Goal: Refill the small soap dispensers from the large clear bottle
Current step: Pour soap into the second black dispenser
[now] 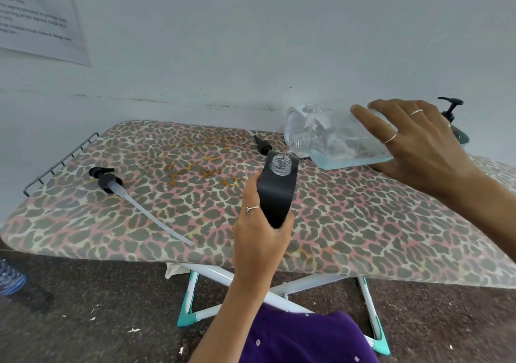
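Here the large clear bottle (346,142), tipped, trickles into the black dispenser (276,192).

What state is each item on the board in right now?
Large clear bottle: uncapped, tipped sideways, pouring.
Black dispenser: open-necked, tilted, receiving the stream.
Left hand: grips the black dispenser.
Right hand: holds the large clear bottle.
Long-tube pump: removed, lying flat.
Second pump: removed, lying flat.
Green dispenser: pump on.

Ironing board (363,223) cover in pink, cream and grey leopard print with orange stains mid-board. Matte black dispenser (275,195), clear neck. Clear large bottle (343,142) holding pale blue liquid. Black pump (104,178) near the left edge.
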`<action>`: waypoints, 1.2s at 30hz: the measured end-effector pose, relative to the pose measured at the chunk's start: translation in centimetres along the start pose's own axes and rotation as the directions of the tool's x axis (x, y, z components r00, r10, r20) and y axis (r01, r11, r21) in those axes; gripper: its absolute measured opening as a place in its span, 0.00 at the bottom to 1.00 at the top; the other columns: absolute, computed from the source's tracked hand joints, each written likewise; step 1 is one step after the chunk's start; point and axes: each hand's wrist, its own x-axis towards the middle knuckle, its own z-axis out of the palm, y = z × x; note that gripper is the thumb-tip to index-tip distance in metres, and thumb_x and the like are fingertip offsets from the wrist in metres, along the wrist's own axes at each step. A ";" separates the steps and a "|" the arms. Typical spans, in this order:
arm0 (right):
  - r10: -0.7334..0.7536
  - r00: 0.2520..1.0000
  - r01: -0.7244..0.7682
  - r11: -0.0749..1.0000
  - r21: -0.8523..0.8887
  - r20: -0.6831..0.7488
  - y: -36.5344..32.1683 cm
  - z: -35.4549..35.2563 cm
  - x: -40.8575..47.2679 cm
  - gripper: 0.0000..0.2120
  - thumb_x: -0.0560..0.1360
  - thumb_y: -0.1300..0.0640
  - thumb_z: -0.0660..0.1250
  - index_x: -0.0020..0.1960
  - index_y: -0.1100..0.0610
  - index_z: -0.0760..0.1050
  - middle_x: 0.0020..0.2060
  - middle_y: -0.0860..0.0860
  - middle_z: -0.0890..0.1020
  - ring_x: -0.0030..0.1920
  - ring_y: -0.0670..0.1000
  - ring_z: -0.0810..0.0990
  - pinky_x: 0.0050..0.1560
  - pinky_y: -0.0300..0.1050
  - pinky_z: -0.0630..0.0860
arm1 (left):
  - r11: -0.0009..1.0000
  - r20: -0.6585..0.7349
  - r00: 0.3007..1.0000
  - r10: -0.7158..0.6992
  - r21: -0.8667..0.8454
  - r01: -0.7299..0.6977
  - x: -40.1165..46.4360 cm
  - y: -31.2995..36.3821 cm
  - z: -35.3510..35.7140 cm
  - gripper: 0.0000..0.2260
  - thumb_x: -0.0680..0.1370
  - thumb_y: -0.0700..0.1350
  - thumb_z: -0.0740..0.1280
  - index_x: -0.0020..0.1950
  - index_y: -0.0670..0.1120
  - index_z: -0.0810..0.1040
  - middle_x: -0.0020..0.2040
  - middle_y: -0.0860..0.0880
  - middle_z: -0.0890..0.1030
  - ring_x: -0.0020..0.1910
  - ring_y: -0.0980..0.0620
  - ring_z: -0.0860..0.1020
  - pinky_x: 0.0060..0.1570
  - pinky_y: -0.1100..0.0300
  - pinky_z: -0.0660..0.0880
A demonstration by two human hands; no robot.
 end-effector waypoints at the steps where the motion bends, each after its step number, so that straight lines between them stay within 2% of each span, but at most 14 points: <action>1: -0.001 1.000 0.001 1.000 -0.001 -0.001 0.0 0.0 0.0 0.43 0.62 0.58 0.80 0.70 0.58 0.62 0.57 0.66 0.76 0.54 0.68 0.77 0.52 0.64 0.72 | 1.000 0.004 1.000 0.000 -0.007 0.000 0.0 0.0 0.0 0.33 0.71 0.41 0.74 0.68 0.55 0.59 0.52 0.53 0.75 0.45 0.57 0.78 0.38 0.75 0.75; 5: -0.001 1.000 0.001 1.000 0.000 0.001 -0.1 -0.1 0.0 0.42 0.62 0.58 0.80 0.70 0.58 0.63 0.57 0.66 0.76 0.54 0.69 0.77 0.51 0.64 0.72 | 1.000 0.014 1.000 -0.011 -0.025 0.012 0.0 0.0 -0.1 0.33 0.71 0.41 0.73 0.67 0.57 0.58 0.51 0.51 0.77 0.44 0.56 0.79 0.38 0.75 0.75; 9: -0.002 1.000 0.002 1.000 -0.004 0.003 0.0 -0.2 0.0 0.42 0.62 0.57 0.80 0.70 0.58 0.62 0.57 0.66 0.76 0.54 0.69 0.77 0.51 0.64 0.72 | 1.000 0.009 1.000 -0.012 -0.019 0.012 0.0 0.1 0.0 0.33 0.71 0.41 0.74 0.67 0.56 0.59 0.51 0.54 0.75 0.45 0.56 0.78 0.38 0.74 0.75; 12: -0.004 1.000 0.004 1.000 -0.009 0.005 0.0 -0.2 0.0 0.43 0.62 0.57 0.81 0.70 0.59 0.62 0.57 0.66 0.76 0.54 0.69 0.77 0.51 0.63 0.72 | 0.999 0.018 0.999 -0.027 -0.032 0.027 0.0 0.1 -0.1 0.32 0.71 0.41 0.73 0.67 0.57 0.59 0.52 0.50 0.78 0.45 0.54 0.80 0.38 0.71 0.77; 18: -0.011 1.000 0.011 1.000 -0.009 -0.010 0.0 -0.3 0.0 0.42 0.62 0.57 0.80 0.70 0.59 0.63 0.57 0.66 0.76 0.54 0.69 0.77 0.51 0.64 0.72 | 1.000 0.002 1.000 -0.015 -0.017 0.015 0.0 0.2 -0.1 0.33 0.71 0.42 0.73 0.67 0.57 0.58 0.51 0.53 0.76 0.45 0.55 0.79 0.37 0.75 0.74; 22: -0.009 1.000 0.009 1.000 -0.007 -0.004 0.1 -0.3 0.0 0.43 0.62 0.57 0.81 0.70 0.59 0.62 0.57 0.66 0.76 0.54 0.69 0.77 0.51 0.64 0.72 | 1.000 0.007 1.000 -0.015 -0.013 0.015 0.0 0.0 -0.1 0.33 0.71 0.42 0.73 0.68 0.56 0.57 0.53 0.48 0.79 0.46 0.53 0.80 0.38 0.70 0.78; 31: -0.022 1.000 0.022 1.000 -0.002 -0.004 0.3 -0.5 0.2 0.41 0.63 0.58 0.78 0.70 0.59 0.62 0.57 0.67 0.76 0.54 0.69 0.77 0.50 0.64 0.72 | 1.000 -0.007 1.000 -0.008 0.010 0.008 0.0 0.0 -0.1 0.33 0.71 0.42 0.74 0.68 0.54 0.58 0.53 0.48 0.79 0.45 0.55 0.79 0.39 0.78 0.73; 36: -0.023 1.000 0.023 1.000 -0.005 -0.005 0.3 -0.4 0.2 0.40 0.64 0.58 0.78 0.70 0.59 0.62 0.57 0.67 0.76 0.54 0.69 0.77 0.50 0.65 0.72 | 1.000 -0.002 1.000 -0.004 0.011 0.004 0.0 0.0 0.0 0.33 0.71 0.42 0.73 0.68 0.54 0.58 0.54 0.47 0.79 0.46 0.53 0.80 0.40 0.77 0.73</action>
